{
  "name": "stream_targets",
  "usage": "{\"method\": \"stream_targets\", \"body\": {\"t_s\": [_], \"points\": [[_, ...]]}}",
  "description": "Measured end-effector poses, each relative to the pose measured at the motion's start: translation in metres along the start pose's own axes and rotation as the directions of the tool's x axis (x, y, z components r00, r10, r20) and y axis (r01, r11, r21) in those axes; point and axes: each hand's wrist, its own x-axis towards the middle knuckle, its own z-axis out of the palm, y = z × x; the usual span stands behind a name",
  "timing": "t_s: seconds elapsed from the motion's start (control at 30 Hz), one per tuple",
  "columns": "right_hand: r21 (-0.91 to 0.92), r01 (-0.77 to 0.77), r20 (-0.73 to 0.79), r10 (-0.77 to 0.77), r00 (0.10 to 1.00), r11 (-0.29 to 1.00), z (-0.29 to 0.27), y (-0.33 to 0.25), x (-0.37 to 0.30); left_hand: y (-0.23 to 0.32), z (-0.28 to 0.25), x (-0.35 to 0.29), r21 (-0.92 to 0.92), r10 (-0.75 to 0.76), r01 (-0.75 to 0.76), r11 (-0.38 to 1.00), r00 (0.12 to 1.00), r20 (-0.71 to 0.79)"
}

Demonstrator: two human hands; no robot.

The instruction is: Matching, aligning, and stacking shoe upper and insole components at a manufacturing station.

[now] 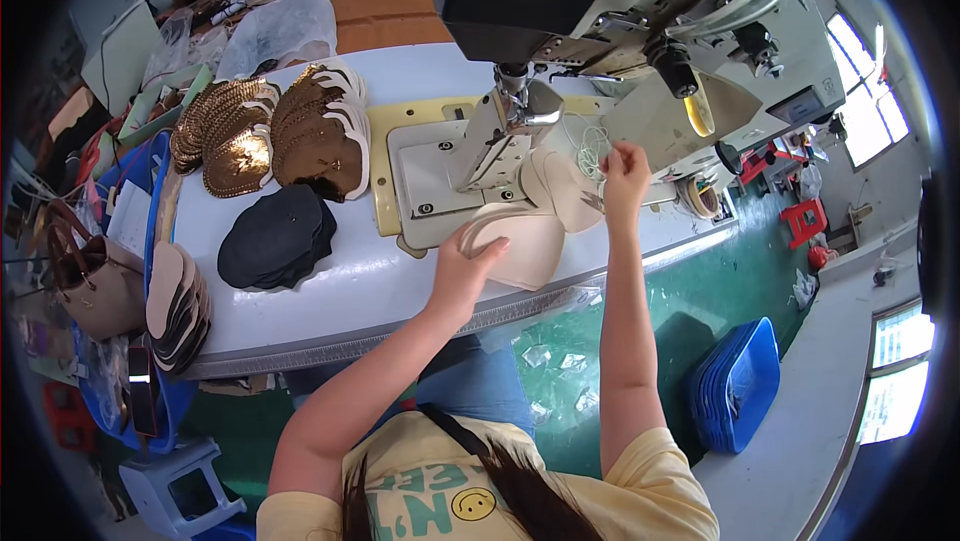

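Note:
My left hand [467, 259] grips a small stack of beige rounded shoe pieces [528, 246] at the front edge of the sewing machine's bed. More beige pieces [553, 181] lie just beyond, to the right of the needle area, partly overlapping. My right hand [627, 169] is raised beside them with its fingers pinched together; what they hold, if anything, is too small to make out. Close to these fingers is a loose tangle of pale thread [592, 149]. The sewing machine's head [520, 106] stands over the metal bed plate [425, 166].
Left of the machine lie piles of shiny bronze pieces [237, 146] and black pieces [280, 238]. Another stack of beige and black pieces [177, 301] sits at the table's left edge. A handbag [100, 291] is farther left. Nested blue baskets [735, 386] stand on the floor at right.

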Motion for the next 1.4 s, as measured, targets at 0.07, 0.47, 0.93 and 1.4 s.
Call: {"method": "stream_targets", "body": {"t_s": [0.07, 0.47, 0.93, 1.4], "points": [[-0.275, 0.15, 0.035, -0.146, 0.989, 0.95, -0.007, -0.007, 0.005, -0.001, -0.01, -0.008, -0.147, -0.023, 0.023, 0.989, 1.0, -0.001], [0.398, -0.448, 0.71, 0.04, 0.703, 0.8, 0.018, -0.059, -0.138, 0.032, -0.069, -0.033, -0.023, 0.126, -0.124, 0.992, 0.974, 0.191], [0.301, -0.097, 0.553, -0.091, 0.828, 0.949, 0.034, -0.076, -0.152, 0.023, -0.075, -0.028, 0.755, 0.543, -0.561, 0.34, 0.772, 0.33], [0.209, -0.219, 0.408, 0.118, 0.905, 0.953, 0.016, -0.091, -0.143, 0.024, -0.049, -0.031, 0.45, 0.147, -0.195, 0.871, 0.979, 0.139]]}}
